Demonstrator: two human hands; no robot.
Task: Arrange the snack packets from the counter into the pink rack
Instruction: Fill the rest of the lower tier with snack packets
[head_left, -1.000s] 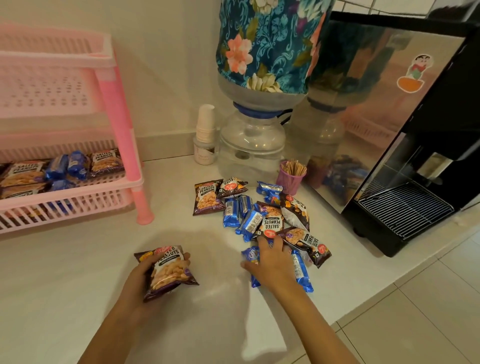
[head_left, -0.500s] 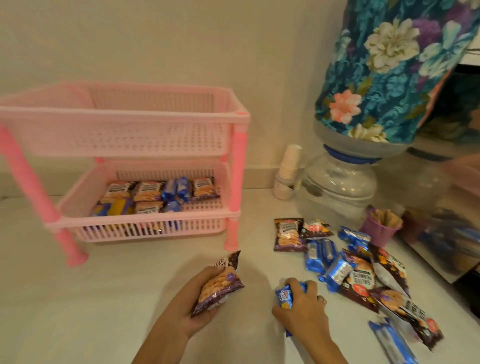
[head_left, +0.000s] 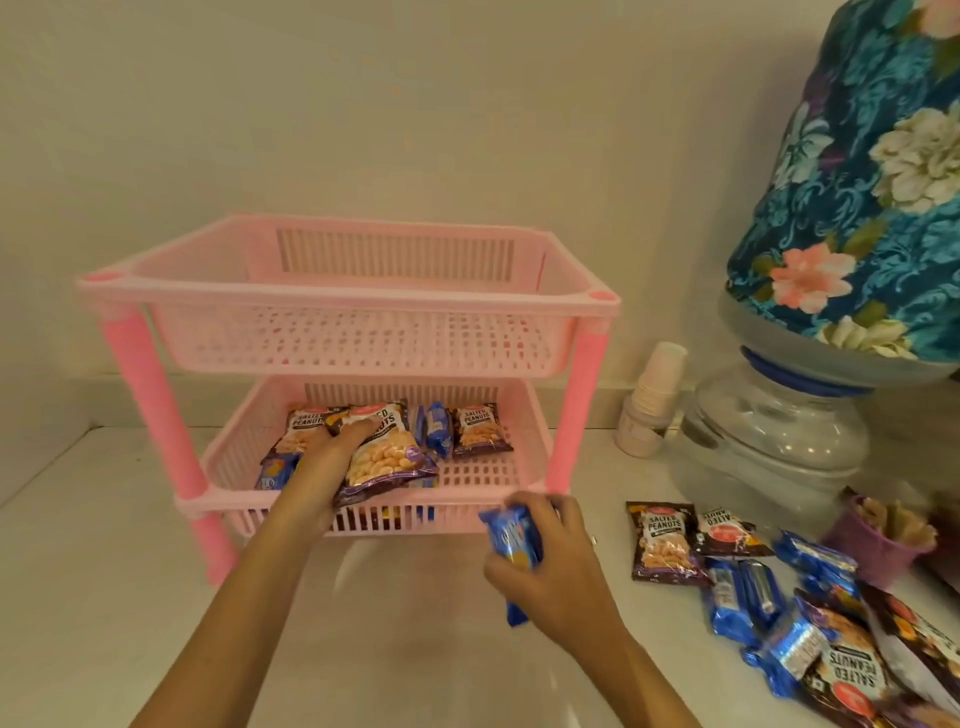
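A two-tier pink rack stands on the white counter against the wall. Its lower tier holds several peanut packets and blue packets. My left hand reaches into the lower tier, gripping a salted peanuts packet over the front rim. My right hand hovers just in front of the rack's right leg, holding a blue biscuit packet. A pile of loose snack packets lies on the counter at the right. The upper tier looks empty.
A water dispenser bottle with a floral cover stands at the right on its clear base. A stack of paper cups sits beside it. A small purple cup of sticks is near the packet pile.
My view has moved closer to the rack. My left hand carried the peanuts packet up into the lower tier. My right hand lifted the blue packet toward the rack.
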